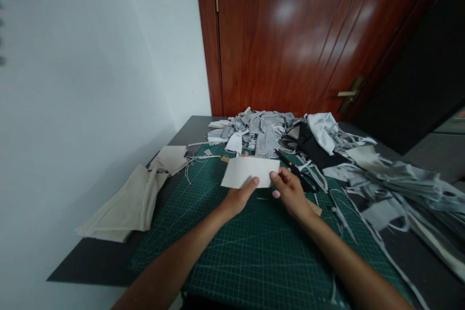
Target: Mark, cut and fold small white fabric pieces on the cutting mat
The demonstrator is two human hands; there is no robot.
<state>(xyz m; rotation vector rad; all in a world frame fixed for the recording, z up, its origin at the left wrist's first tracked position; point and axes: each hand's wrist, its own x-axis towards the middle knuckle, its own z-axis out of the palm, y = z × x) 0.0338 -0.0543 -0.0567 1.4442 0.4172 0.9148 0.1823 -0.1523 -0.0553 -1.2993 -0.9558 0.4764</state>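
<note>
A pale rectangular piece (pixel 241 170), cream-white and flat, is held up over the green cutting mat (pixel 254 252). My left hand (pixel 240 194) grips its lower edge, thumb on top and fingers mostly hidden behind it. At the right end, my right hand (pixel 288 187) pinches the piece between thumb and fingers. Black-handled scissors (pixel 307 181) lie on the mat just beyond my right hand. A small pink object (pixel 276 194) shows below the right end of the piece, beside my right hand.
Grey and white fabric scraps (pixel 267 131) are heaped at the back, near a wooden door (pixel 276 34). Cream cloth (pixel 127 203) lies at the left by the white wall. Grey strips (pixel 410 184) and a black cloth (pixel 316 147) lie at the right.
</note>
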